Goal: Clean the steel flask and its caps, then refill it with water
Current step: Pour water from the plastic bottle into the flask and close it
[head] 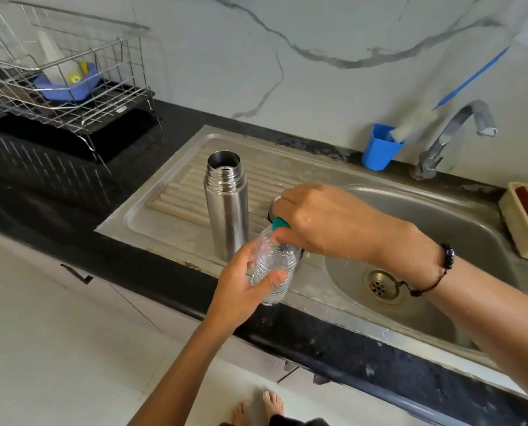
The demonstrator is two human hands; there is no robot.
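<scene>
The steel flask stands upright and uncapped on the ribbed draining board of the sink. Just right of it, my left hand grips a clear plastic water bottle around its body, tilted over the sink's front rim. My right hand curls over the bottle's green cap and grips it. A round dark-rimmed thing, maybe a flask cap, peeks out behind my right fingers, mostly hidden.
The sink basin with its drain lies to the right, the tap behind it. A blue cup holding a brush stands by the wall. A wire dish rack sits far left; a yellow basket at the right edge.
</scene>
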